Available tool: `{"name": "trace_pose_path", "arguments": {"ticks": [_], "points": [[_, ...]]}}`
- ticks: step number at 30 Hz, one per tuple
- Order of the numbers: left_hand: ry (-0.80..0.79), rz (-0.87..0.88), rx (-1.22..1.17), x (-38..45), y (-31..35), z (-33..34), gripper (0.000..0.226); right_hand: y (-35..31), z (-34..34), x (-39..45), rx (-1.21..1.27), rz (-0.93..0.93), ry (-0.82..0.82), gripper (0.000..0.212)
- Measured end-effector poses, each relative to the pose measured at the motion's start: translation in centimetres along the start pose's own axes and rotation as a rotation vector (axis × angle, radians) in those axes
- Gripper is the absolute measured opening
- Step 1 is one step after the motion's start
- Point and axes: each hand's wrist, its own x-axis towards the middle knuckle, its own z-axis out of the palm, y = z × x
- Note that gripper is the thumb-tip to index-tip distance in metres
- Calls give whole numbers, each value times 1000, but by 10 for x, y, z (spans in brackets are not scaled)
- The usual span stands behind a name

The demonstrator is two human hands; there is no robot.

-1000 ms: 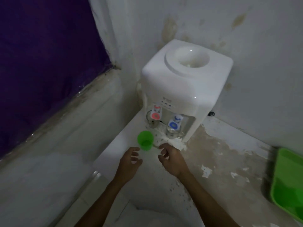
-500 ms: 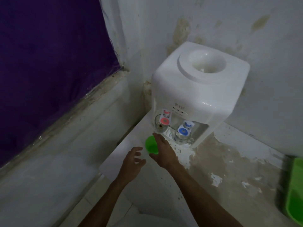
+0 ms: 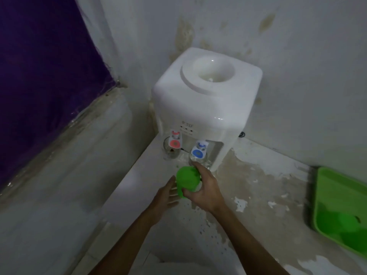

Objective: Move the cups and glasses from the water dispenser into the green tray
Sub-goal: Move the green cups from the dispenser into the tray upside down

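My right hand (image 3: 206,190) is closed around a green plastic cup (image 3: 186,180), held tilted just in front of the white water dispenser (image 3: 204,100). My left hand (image 3: 165,197) hovers beside the cup with its fingers spread, close to or touching its left side. Under the red tap stands a clear glass (image 3: 170,150). A second clear glass (image 3: 198,159) stands under the blue tap, partly hidden by my right fingers. The green tray (image 3: 341,197) lies at the far right on the counter, with blurred green shapes in its lower part.
The dispenser stands in a corner against stained white walls. A dark purple curtain (image 3: 43,72) fills the left. The white counter (image 3: 258,187) has peeling patches between dispenser and tray, and its left edge drops off beside my left hand.
My right hand has closed on the green cup and lifted and tilted it off the counter. The view has shifted right, bringing more of the tray into sight.
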Motion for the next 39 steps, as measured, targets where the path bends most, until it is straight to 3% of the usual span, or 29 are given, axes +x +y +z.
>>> {"name": "trace_pose_path", "arguments": {"ticks": [5, 12, 18, 22, 33, 39], "points": [[-69, -14, 5, 0, -2, 45, 43, 16, -29, -30, 87, 70, 98, 88], [-174, -80, 10, -14, -20, 117, 27, 55, -83, -83, 324, 257, 262, 79], [-102, -26, 54, -42, -34, 195, 19, 95, -137, -138, 381, 369, 428, 67], [-94, 197, 187, -55, -40, 240, 15, 117, -168, -171, 326, 413, 468, 65], [-367, 872, 814, -99, -70, 381, 58, 184, -266, -249, -82, 466, 561, 81], [-487, 1126, 1105, -129, -103, 455, 59, 216, -313, -291, -147, 454, 629, 83]]}}
